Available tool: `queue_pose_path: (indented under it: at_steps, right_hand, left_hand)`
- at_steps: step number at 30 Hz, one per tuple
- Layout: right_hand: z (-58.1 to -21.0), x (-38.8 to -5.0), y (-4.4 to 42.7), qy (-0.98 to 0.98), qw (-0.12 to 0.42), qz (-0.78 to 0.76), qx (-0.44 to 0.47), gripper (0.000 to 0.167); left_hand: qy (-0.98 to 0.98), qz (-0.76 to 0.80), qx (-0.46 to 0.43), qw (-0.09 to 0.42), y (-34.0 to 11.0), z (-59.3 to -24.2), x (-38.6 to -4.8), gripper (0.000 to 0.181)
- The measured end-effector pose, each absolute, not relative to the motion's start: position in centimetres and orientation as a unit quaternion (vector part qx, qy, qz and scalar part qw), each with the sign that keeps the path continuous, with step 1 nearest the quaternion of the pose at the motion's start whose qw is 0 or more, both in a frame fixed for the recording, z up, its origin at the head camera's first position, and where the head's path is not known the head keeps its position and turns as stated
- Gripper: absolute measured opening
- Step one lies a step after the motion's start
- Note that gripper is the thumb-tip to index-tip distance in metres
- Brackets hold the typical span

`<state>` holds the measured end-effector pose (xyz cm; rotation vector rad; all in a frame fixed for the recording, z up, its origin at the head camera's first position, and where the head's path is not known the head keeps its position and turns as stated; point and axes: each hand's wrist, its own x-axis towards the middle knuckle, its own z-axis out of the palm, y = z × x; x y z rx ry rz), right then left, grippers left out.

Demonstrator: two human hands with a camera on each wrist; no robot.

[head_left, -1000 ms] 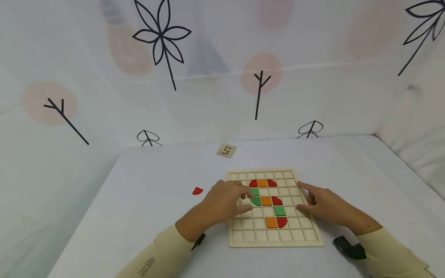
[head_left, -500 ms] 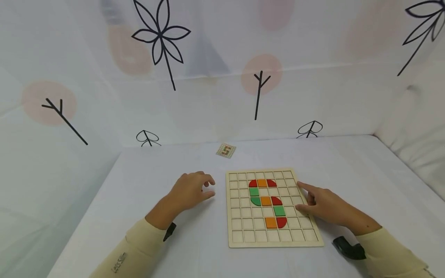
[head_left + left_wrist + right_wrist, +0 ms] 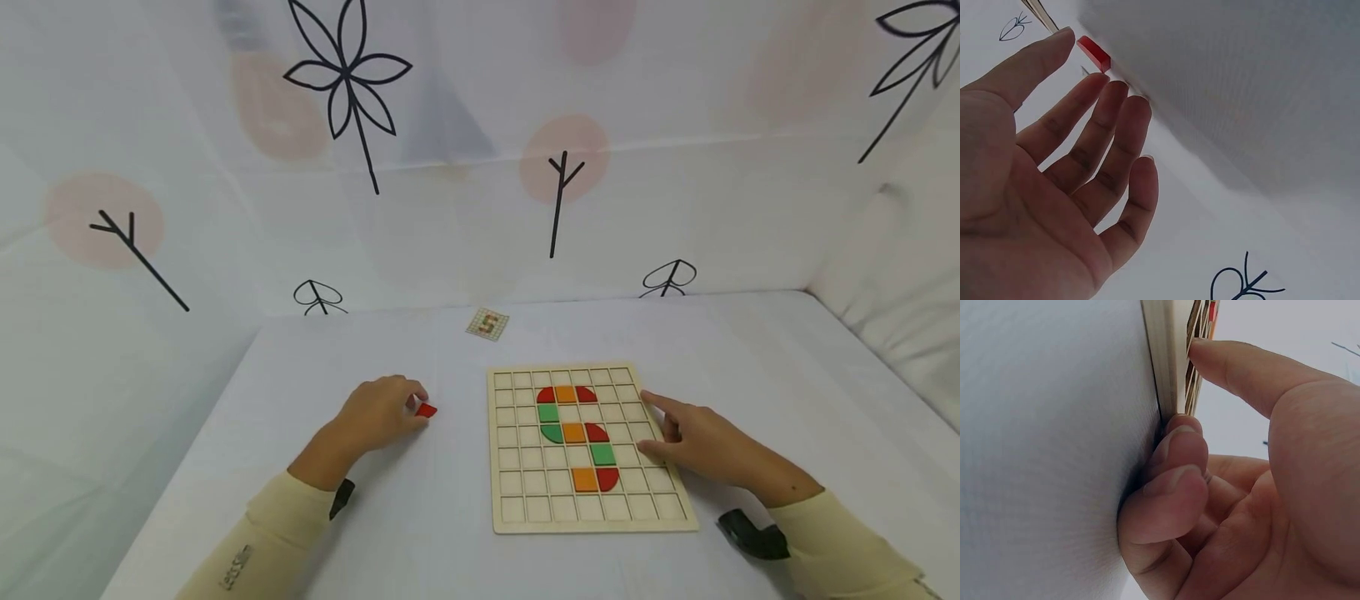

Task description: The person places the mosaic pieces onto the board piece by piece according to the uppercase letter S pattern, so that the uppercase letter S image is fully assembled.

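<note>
A red quarter-circle tile [image 3: 427, 410] lies on the white cloth left of the board, between the thumb and index fingertips of my left hand [image 3: 378, 412]. In the left wrist view, that hand [image 3: 1079, 144] has its thumb and index tip at opposite ends of the red tile [image 3: 1094, 53]. Its other fingers hold nothing. On the pale grid board [image 3: 517, 508], red, orange and green tiles make a curving shape. My right hand [image 3: 701, 442] rests along the board's right edge. In the right wrist view, that hand [image 3: 1235, 506] touches the board [image 3: 1169, 359] with its thumb, other fingers beside the edge.
A small patterned card [image 3: 487, 324] showing a similar shape lies behind the board. The white cloth [image 3: 360, 358] covers the table, and a printed curtain [image 3: 465, 167] hangs behind it. Dark straps show beneath both sleeves.
My left hand has moved left from over the board, past the loose red tile, then settled with its fingertips at that tile. The right hand and the board have stayed put.
</note>
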<state>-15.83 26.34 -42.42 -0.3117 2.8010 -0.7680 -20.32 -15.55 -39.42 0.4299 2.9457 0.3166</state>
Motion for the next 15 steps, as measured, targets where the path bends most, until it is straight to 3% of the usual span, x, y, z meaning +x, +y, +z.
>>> queue_pose_path:
  at_steps: [15]
  right_hand:
    - [-42.4,-15.74,26.32,0.955,0.107,-0.254,-0.109,0.087]
  left_hand:
    - [0.982,0.098,0.147,0.067,-15.68,-39.38,-20.45,0.021]
